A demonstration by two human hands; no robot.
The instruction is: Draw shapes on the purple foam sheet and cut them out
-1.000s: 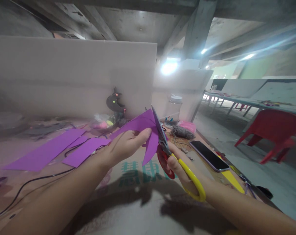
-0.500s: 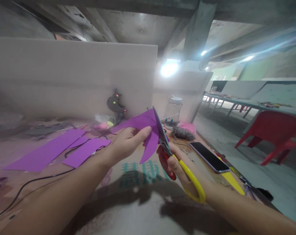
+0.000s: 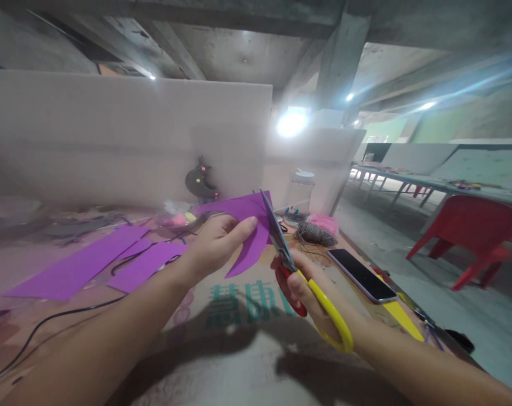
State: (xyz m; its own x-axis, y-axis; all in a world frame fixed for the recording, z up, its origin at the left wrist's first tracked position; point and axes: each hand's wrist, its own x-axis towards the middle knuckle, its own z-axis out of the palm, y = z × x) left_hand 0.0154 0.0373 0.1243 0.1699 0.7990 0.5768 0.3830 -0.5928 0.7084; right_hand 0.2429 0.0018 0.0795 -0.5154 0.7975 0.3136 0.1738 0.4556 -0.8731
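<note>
My left hand [image 3: 222,239] pinches a curved purple sheet [image 3: 256,239] between thumb and fingers, above the middle of the table. My right hand [image 3: 304,282] is closed round the scissors [image 3: 330,318], which have one yellow and one red handle loop. Their metal blades point up and away, at the right part of the purple sheet. Whether the blades are fully closed is hard to tell. More flat purple pieces [image 3: 76,262] lie on the table to the left, beside a black cable [image 3: 70,310].
A phone [image 3: 361,275] lies at the right on a yellow piece [image 3: 404,320]. Behind are grey yarn [image 3: 315,233], a lidded clear jar [image 3: 299,197], a pink bag [image 3: 326,224] and a dark crescent shape [image 3: 199,180] by the white partition [image 3: 124,135]. A red chair [image 3: 467,231] stands beyond.
The purple sheet has shifted and turned slightly, its lower tip swinging left. My left hand has moved slightly left. The scissor blades have tilted a little to the left.
</note>
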